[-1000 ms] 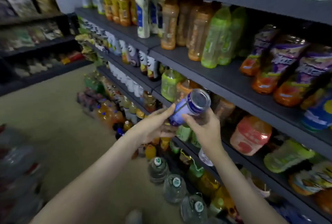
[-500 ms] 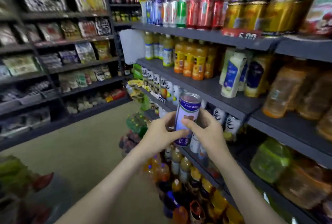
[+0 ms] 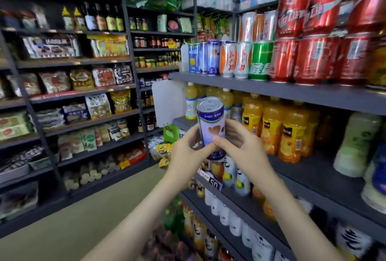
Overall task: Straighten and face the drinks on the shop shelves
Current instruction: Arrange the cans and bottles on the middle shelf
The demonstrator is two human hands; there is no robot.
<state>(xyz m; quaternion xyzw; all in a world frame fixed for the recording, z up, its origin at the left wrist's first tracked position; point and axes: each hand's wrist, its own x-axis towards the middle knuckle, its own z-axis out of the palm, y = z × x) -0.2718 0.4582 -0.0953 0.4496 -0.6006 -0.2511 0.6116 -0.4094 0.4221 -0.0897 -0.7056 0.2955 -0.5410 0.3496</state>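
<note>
Head view: blue-and-white can (image 3: 211, 123) upright, held in mid-air in front of the drinks shelves, level with the orange juice bottles (image 3: 271, 131). Left hand (image 3: 187, 154) grips its left side, fingers curled round it. Right hand (image 3: 245, 150) grips the right side, thumb across the front label. Matching cans (image 3: 213, 58) stand on the upper shelf (image 3: 250, 88), in a row with red cans (image 3: 309, 60).

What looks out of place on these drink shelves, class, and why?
The blue-and-white can is off the shelves, gripped by the left hand and right hand in front of the orange juice bottles. Look-alike cans stand on the shelf above, so it likely belongs there.
</note>
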